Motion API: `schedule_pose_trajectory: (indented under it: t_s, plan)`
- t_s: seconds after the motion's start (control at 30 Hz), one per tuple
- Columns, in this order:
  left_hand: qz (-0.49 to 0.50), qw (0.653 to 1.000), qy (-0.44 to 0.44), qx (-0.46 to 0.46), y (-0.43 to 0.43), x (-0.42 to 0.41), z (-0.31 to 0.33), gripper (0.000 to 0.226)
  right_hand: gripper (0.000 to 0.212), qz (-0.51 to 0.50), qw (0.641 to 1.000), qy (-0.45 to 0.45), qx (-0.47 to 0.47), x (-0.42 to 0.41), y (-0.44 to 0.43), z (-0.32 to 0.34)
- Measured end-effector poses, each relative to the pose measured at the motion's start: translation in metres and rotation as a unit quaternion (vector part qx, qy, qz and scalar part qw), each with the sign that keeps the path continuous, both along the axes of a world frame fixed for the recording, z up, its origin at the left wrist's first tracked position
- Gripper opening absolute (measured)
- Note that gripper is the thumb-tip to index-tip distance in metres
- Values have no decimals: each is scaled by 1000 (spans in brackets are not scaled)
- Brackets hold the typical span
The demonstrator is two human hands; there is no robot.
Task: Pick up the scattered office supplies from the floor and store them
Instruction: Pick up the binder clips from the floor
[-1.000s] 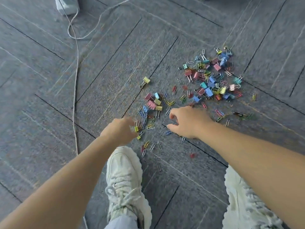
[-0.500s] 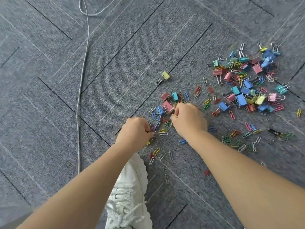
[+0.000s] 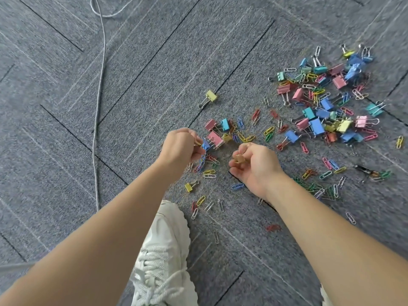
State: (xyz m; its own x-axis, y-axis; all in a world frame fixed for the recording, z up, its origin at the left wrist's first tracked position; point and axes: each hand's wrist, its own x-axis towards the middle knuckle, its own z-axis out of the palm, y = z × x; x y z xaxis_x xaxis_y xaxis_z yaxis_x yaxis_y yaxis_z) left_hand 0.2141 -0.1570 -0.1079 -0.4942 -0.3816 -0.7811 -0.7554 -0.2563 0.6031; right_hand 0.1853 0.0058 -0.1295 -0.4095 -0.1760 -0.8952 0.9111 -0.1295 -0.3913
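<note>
Right hand [image 3: 257, 167] holding yellow binder clip [image 3: 239, 159], left hand [image 3: 182, 146] curled beside blue binder clip [image 3: 206, 145], clips [image 3: 318, 127] scattered on carpet [image 3: 136, 80]

Bright even light, blurred edges

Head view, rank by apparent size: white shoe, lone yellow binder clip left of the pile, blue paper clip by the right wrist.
Largest: white shoe, though nearness to the camera inflates it.
Then the lone yellow binder clip.
Smallest: blue paper clip.

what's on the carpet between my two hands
Head view: loose paper clips lie on the carpet between the left hand and the right hand, which pinches a yellowish binder clip. A blue binder clip sits close by the left hand.
</note>
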Motion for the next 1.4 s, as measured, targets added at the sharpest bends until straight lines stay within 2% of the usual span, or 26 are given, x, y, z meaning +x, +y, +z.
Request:
schedule_pose_trajectory:
  t_s: [0.07,0.17,0.23,0.3,0.33,0.37,0.4,0.43,0.47,0.57,0.6,0.63,0.67,0.7,0.73,0.8,0.83,0.87,0.93,1.0,1.07,1.17,1.23,1.33,1.4]
  plan:
    - [66,994,18,84,0,4,2,29,23,-40,996,-38,-63,0,1,0]
    - [146,951,103,252,-4,13,4,10,12,-103,975,-60,-188,-2,4,1]
    - [148,955,105,234,-6,13,0,5,3,-64,981,-21,-182,-7,3,2]
    - [52,994,52,85,-8,10,-8,7,11,93,990,98,-30,-13,1,4]
    - [-28,999,28,-8,-10,8,-12,11,8,203,957,195,74,-17,-1,2]
    - [-113,989,12,-94,-11,6,-16,18,6,309,890,294,163,-21,-4,-1]
    - [-191,968,-2,-162,-12,6,-20,26,14,397,802,384,228,-25,-6,-4]
    - [-247,946,-13,-207,-13,6,-21,31,21,459,728,435,264,-29,-8,-6]
    - [-278,933,-16,-230,-12,6,-22,32,26,504,676,456,285,-33,-10,-5]
    - [-285,926,-7,-249,-6,6,-24,25,24,575,576,471,340,-43,-12,-6]
    - [-280,926,-3,-252,-4,6,-25,23,22,584,558,473,352,-43,-10,-6]
    - [-279,926,1,-256,-2,7,-26,21,19,581,557,476,354,-43,-8,-7]
    - [-280,925,7,-259,0,9,-26,20,15,568,578,473,345,-41,-4,-8]
    - [-279,926,17,-254,1,10,-27,22,12,540,624,461,326,-39,1,-10]
    - [-272,931,30,-241,2,13,-27,25,12,501,691,428,298,-35,5,-12]
    - [-244,947,54,-200,3,17,-25,30,14,348,872,296,175,-27,16,-9]
    - [-218,959,58,-170,5,18,-23,30,17,246,943,206,88,-21,21,-3]
    - [-171,975,58,-127,5,18,-20,27,20,152,981,118,-4,-15,25,1]
    - [-24,998,55,-15,8,16,-15,17,22,29,991,1,-130,-5,32,7]
    - [108,989,49,83,9,13,-11,10,21,-10,983,-32,-180,-1,38,10]
    - [170,971,44,161,9,14,-9,9,26,-19,980,-34,-194,-3,40,10]
    - [180,953,48,240,9,15,-4,18,43,12,981,-5,-193,-7,42,12]
    - [170,950,48,256,7,16,-3,18,45,29,980,9,-196,-8,42,11]
    - [148,954,33,260,6,18,-3,5,37,34,980,5,-195,-5,41,9]
    - [111,969,5,221,5,17,-6,14,23,35,980,3,-198,-4,40,8]
